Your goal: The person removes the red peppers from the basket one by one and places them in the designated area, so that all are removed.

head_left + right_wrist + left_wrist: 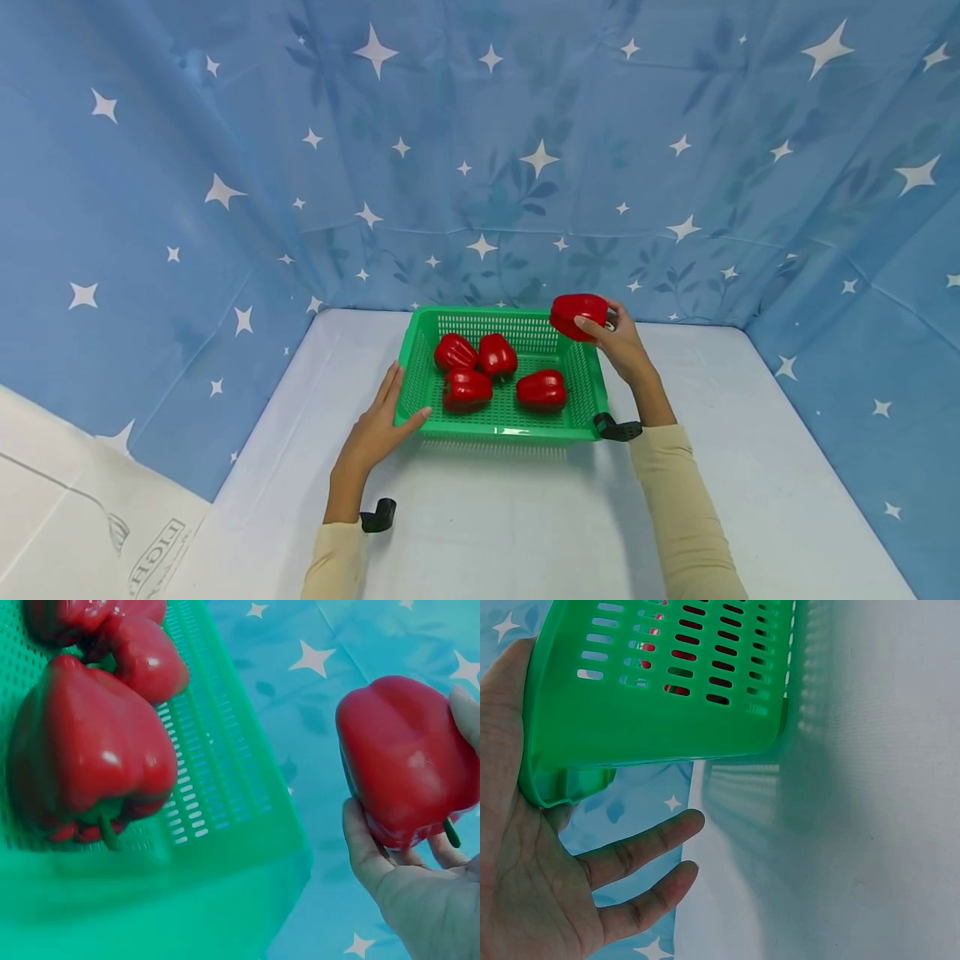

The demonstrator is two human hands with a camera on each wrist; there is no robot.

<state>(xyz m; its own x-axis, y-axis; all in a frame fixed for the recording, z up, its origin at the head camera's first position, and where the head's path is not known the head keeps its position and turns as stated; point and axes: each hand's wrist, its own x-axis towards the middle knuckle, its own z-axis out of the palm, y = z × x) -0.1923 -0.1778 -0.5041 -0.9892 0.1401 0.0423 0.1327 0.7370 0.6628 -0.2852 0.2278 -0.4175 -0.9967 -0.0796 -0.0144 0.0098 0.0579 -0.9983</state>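
Observation:
My right hand (618, 337) holds a red bell pepper (578, 317) above the back right corner of a green plastic basket (517, 432). In the right wrist view the same pepper (409, 761) sits between thumb and fingers, its green stem pointing down. My left hand (381, 429) rests at the basket's front left corner, with the thumb by the front rim. Its lower fingers (649, 847) extend straight and spread beside the basket wall in the left wrist view. Inside the basket, several red bell peppers lie: a group at the left and one pepper (542, 390) to the right.
The basket stands on a white table (495, 525). A blue curtain (480, 167) with white stars hangs behind and along the sides. At the lower left is a white cloth (90, 508) with a printed fork and lettering. Black wrist cameras are on both arms.

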